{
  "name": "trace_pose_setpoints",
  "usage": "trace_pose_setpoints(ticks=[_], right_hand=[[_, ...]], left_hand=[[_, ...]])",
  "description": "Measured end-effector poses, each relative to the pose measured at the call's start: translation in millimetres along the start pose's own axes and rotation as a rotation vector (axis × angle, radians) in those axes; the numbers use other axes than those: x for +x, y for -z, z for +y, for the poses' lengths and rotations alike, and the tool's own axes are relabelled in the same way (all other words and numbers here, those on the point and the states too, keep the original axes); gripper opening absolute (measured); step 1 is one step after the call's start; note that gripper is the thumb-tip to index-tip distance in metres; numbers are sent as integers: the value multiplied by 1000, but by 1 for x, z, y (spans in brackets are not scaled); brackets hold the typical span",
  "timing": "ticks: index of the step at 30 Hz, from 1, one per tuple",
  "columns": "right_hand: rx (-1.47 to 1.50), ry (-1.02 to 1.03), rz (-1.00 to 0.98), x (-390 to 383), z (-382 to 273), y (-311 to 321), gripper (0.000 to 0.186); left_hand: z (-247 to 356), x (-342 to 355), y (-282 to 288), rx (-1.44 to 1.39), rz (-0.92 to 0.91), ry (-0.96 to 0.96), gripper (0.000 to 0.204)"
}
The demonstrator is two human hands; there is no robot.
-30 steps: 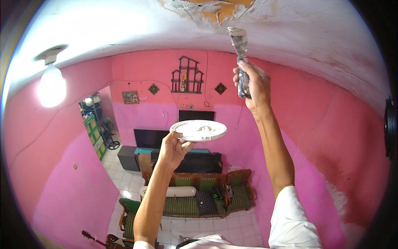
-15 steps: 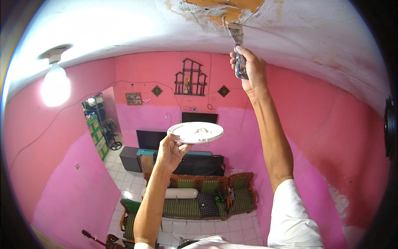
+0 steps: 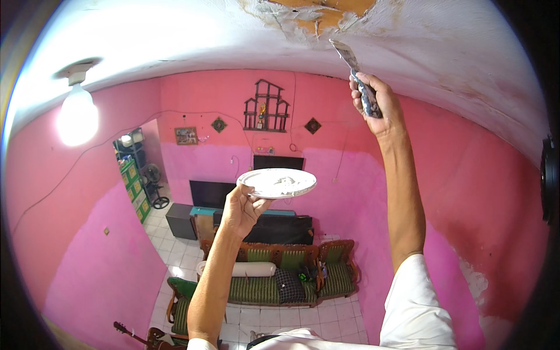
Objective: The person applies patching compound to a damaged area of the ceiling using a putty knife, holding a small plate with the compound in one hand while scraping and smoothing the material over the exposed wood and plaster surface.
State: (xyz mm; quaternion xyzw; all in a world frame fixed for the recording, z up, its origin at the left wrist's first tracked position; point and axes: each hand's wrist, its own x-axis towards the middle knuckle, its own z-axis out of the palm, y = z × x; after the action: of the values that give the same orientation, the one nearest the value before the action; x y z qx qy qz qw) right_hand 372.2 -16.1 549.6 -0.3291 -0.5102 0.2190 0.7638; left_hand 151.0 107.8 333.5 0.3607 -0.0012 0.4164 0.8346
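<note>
My left hand (image 3: 244,211) grips the edge of a round white plate-like lid (image 3: 262,182) and holds it level at mid-view. A lump of white paste (image 3: 286,181) lies on top of it. Raised to the upper right, my right hand (image 3: 376,102) is wrapped round the dark, paste-smeared handle of a putty knife (image 3: 349,57). Its blade points up and left, close to the white ceiling (image 3: 420,44). Just beyond the tip is a damaged ceiling patch (image 3: 326,20), orange-brown with ragged, whitish paste round its edges. Whether the blade touches the ceiling I cannot tell.
A lit bulb (image 3: 79,119) hangs from the ceiling at left. Far below stand a green-cushioned wooden sofa (image 3: 254,290), a matching chair (image 3: 337,280) and a guitar (image 3: 156,338) on the tiled floor. A dark shelf (image 3: 266,111) hangs on the pink wall.
My right hand has moved right and down with the putty knife, taking the blade away from the patch's edge and tilting it left. The left hand and lid have barely shifted.
</note>
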Motion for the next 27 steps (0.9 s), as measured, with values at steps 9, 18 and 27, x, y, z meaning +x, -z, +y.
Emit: trace_pose_setpoints(ticks=[9,18,27], right_hand=[[-120,-190,-103,38,-78,11,25],[29,-4,-110,-19,-90,-14,27],[-246,231,87,-9,18,-14,18]], left_hand=[[-3,3,2,0,-11,-1,43],[-1,3,0,-17,-60,34,42],[-3,2,-5,-14,-14,31,46]])
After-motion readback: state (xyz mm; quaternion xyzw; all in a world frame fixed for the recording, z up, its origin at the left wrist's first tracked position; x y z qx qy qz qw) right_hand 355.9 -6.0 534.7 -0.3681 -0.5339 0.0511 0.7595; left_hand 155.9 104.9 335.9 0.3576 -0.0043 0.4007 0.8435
